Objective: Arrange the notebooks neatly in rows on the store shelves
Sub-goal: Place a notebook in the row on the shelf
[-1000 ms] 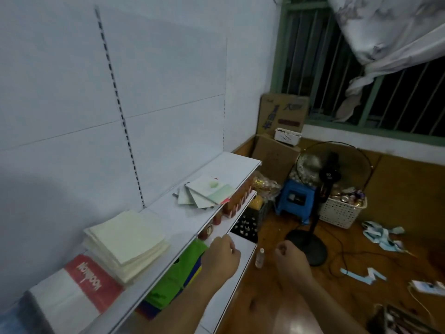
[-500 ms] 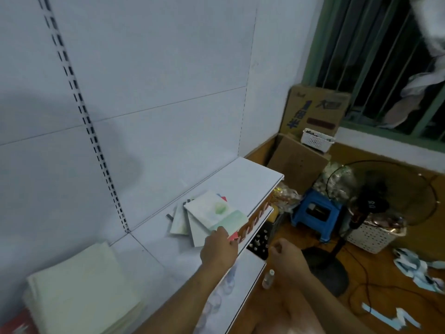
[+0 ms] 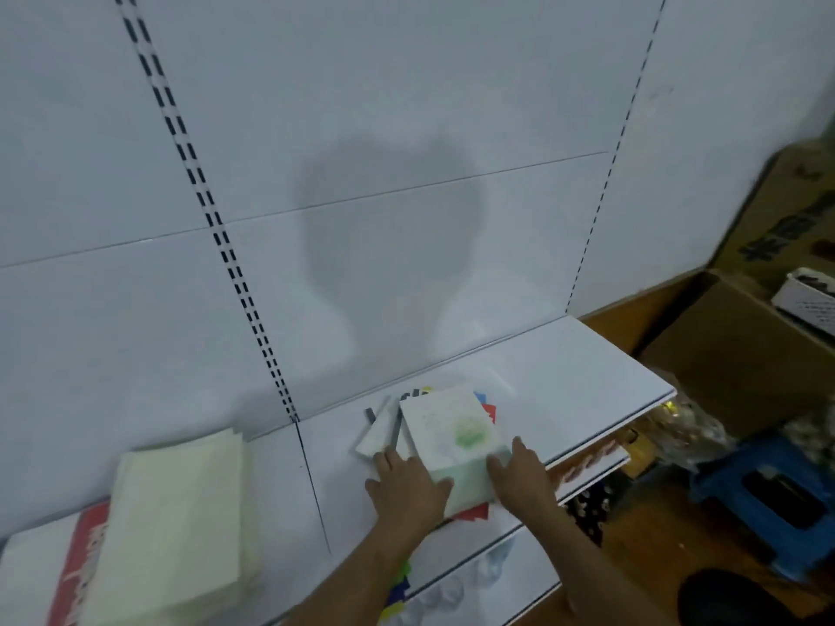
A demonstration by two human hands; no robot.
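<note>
Both hands are on the loose pile of notebooks [image 3: 452, 433] on the upper shelf [image 3: 587, 368], near its front edge. My left hand [image 3: 409, 483] lies flat on the pile's near-left corner, fingers spread and fairly straight, pressing rather than gripping. My right hand [image 3: 519, 467] rests on the near-right edge of the top notebook, fingers extended over the pale green band of its cover; I cannot tell whether the thumb hooks under the edge.

Pile state: fanned and skewed. The top book is white with a blurred green mark. Beneath it a narrower white book [image 3: 377, 433] sticks out to the left with a dark spine edge, and red and blue corners show on the right and at the near side.

Handling judgement: thin, soft-cover books, light, and likely to slide over one another on glossy covers. They should flex if lifted by one corner. Best hold is probably both long sides at once, squeezing the edges inward to square the pile, then tapping it against the shelf.

To the left, a stack of cream paper [image 3: 176, 521] sits on a white and red pack [image 3: 86, 558]. The red panel carries white lettering, too blurred to read here. The cardboard box [image 3: 777, 228] at far right has dark printed characters; I cannot read them either.
</note>
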